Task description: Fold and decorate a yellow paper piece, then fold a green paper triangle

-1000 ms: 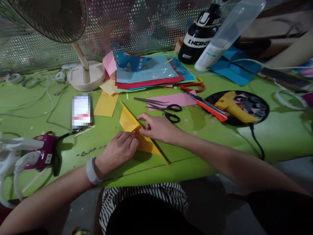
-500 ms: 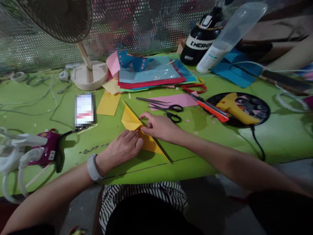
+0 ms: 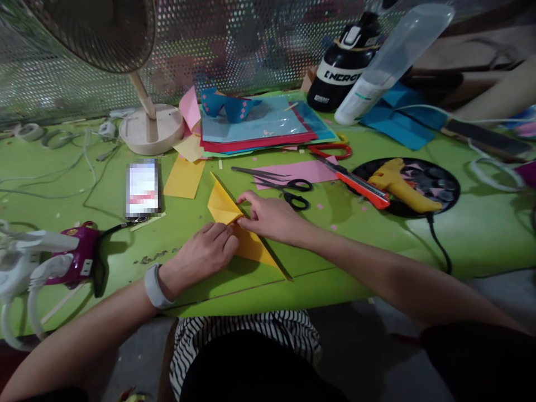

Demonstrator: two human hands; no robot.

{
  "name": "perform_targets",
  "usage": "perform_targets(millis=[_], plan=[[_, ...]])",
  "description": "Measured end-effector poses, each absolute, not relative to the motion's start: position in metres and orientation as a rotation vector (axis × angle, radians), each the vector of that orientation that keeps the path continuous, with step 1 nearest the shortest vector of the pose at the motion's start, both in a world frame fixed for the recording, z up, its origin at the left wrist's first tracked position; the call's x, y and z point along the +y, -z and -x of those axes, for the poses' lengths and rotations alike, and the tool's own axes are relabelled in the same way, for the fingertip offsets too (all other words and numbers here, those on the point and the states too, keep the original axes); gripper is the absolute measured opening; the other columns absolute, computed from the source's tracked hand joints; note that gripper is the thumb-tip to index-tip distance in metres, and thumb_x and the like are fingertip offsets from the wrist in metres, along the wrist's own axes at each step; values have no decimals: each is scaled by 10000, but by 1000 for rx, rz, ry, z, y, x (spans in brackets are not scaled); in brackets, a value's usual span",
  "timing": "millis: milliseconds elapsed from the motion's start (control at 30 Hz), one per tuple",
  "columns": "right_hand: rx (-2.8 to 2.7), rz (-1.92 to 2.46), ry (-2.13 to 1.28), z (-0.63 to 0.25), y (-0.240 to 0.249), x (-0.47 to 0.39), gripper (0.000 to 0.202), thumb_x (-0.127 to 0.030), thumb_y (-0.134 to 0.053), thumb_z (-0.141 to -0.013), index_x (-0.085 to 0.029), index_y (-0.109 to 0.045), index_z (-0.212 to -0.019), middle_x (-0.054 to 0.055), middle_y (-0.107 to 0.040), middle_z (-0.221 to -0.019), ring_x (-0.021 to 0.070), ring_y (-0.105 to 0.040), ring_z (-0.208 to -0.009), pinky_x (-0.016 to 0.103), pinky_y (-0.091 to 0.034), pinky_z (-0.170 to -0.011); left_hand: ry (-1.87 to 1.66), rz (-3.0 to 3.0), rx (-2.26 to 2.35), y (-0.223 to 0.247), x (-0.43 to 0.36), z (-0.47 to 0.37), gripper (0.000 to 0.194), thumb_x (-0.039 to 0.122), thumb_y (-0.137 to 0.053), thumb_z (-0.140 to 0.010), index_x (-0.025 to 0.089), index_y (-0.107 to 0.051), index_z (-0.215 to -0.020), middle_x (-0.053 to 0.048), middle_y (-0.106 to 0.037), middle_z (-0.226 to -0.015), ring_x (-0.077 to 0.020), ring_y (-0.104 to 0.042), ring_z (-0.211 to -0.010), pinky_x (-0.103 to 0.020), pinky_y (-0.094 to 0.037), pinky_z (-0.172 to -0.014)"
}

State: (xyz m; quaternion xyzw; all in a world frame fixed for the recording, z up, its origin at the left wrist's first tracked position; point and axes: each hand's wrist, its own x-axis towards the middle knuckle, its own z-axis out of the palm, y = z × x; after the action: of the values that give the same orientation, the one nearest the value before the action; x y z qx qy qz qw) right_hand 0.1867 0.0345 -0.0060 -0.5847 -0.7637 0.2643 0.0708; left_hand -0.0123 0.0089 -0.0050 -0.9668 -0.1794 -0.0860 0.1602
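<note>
A sheet of yellow paper point(image 3: 255, 247), folded into a long pointed shape, lies slantwise near the table's front edge. My left hand point(image 3: 211, 245) presses on its near left side with the fingers curled in. From the right, my right hand point(image 3: 270, 218) pinches the paper's folded edge at the middle between thumb and index finger. Just beyond the right hand lie black-handled scissors point(image 3: 298, 192) and tweezers point(image 3: 255, 172), partly over a pink paper strip point(image 3: 278, 174). A flat yellow paper piece point(image 3: 184, 176) rests to the left of the folded sheet.
Blue paper glasses point(image 3: 228, 106) sit on a paper stack point(image 3: 255, 123) at the back. A fan base point(image 3: 153, 131), a phone point(image 3: 143, 187) and a purple power strip point(image 3: 79, 254) stand left. Right are a red cutter point(image 3: 364, 190), a yellow glue gun point(image 3: 404, 187) and a black bottle point(image 3: 341, 72).
My left hand has slid slightly left along the paper. The right hand keeps its pinch, and the whole view has shifted a little.
</note>
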Motion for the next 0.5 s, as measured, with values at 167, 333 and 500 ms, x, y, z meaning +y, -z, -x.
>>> perform_targets(millis=[167,333,500], plan=[[-2290,1747,-817,-188,5,35,412,-368,-558,-841,-213,-514,-1220,-7,-654,-734,140,-518,-581,287,-251,-528,241,2821,-568,7,10,16,144,79,-411,-963,112,-535,-897,-104,-647,-878,-192,-600,-820,-310,-526,-700],[-2295,1747,-799,-188,4,36,424,-371,-554,-839,-210,-515,-1230,8,-659,-750,149,-529,-592,289,-246,-531,326,2775,-789,11,7,14,116,148,-465,-954,106,-554,-1014,-80,-650,-877,-180,-613,-782,-289,-531,-642],[-2308,1746,-791,-189,4,36,431,-389,-550,-848,-209,-513,-1237,8,-664,-753,151,-526,-582,288,-239,-521,303,2768,-920,15,5,10,144,194,-498,-939,113,-589,-1014,-82,-645,-886,-189,-606,-778,-286,-538,-626]])
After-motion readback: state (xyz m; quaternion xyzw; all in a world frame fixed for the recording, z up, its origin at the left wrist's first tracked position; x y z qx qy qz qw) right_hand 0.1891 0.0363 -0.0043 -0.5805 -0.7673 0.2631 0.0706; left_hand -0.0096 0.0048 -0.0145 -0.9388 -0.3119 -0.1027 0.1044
